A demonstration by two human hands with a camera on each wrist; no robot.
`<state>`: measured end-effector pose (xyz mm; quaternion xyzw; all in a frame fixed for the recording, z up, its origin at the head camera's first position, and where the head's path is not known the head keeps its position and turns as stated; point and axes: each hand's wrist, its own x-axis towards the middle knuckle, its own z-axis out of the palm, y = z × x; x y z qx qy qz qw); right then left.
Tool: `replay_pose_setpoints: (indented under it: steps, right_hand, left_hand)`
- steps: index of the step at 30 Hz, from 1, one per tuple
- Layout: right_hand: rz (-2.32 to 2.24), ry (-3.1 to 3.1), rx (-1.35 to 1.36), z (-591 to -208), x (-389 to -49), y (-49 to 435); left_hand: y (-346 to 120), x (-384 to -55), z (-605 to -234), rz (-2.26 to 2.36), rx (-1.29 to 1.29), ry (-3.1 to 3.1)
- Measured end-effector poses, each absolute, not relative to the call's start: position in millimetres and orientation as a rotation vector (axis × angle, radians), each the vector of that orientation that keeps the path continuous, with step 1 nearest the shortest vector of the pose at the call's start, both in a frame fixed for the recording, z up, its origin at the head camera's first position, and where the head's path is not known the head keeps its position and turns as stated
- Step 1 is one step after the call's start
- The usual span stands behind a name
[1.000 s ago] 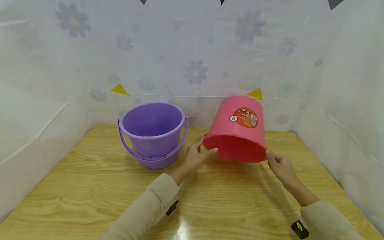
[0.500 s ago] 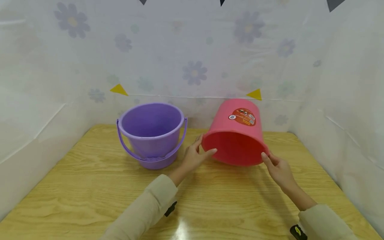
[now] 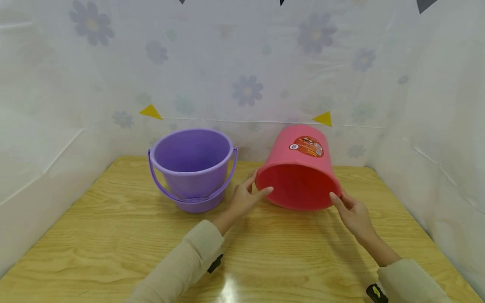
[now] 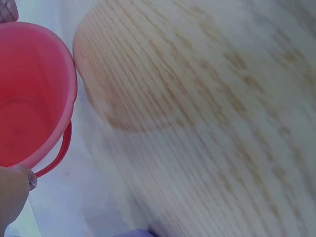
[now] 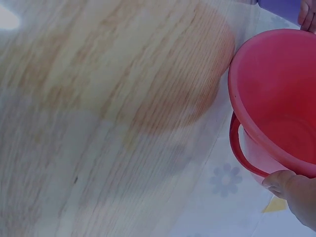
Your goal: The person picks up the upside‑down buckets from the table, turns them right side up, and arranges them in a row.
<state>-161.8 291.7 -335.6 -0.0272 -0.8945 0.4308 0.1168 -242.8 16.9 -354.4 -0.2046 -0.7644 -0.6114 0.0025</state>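
A pink bucket (image 3: 282, 151) with a round red-orange sticker lies tipped over, its mouth turned toward me and its base toward the back wall. My left hand (image 3: 244, 200) holds the left side of its rim, fingers behind and thumb stretched out in front of the opening. At the right side of the rim, my right hand (image 3: 354, 216) pinches the edge between thumb and fingers. Both wrist views show the bucket's red handle (image 5: 236, 143) hanging behind the rim. Upright to the left stands a purple bucket (image 3: 197, 183), its handle lowered at the front.
Both buckets are over a wood-grain table (image 3: 113, 235). A white flowered sheet (image 3: 212, 63) rises behind the table, with pale sheets along both sides. Small yellow triangles hang low on the back sheet.
Over the last second the pink bucket tilted further, its base lowering and its mouth turning more toward me. My right hand shifted slightly left with the rim. The purple bucket stayed put.
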Motion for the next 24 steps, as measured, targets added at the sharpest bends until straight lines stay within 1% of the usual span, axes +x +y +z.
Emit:
replay_pose_setpoints:
  steps: [13, 24]
  right_hand:
    - [1.256, -2.692, -0.11, -330.0, -166.0, 293.0]
    - [1.277, -2.691, -0.016, -328.8, -165.8, 293.7]
  left_hand:
    - [17.5, -243.6, -348.7, -1.867, -0.562, -2.444]
    - [13.3, -246.4, -352.8, -1.913, -0.612, -2.45]
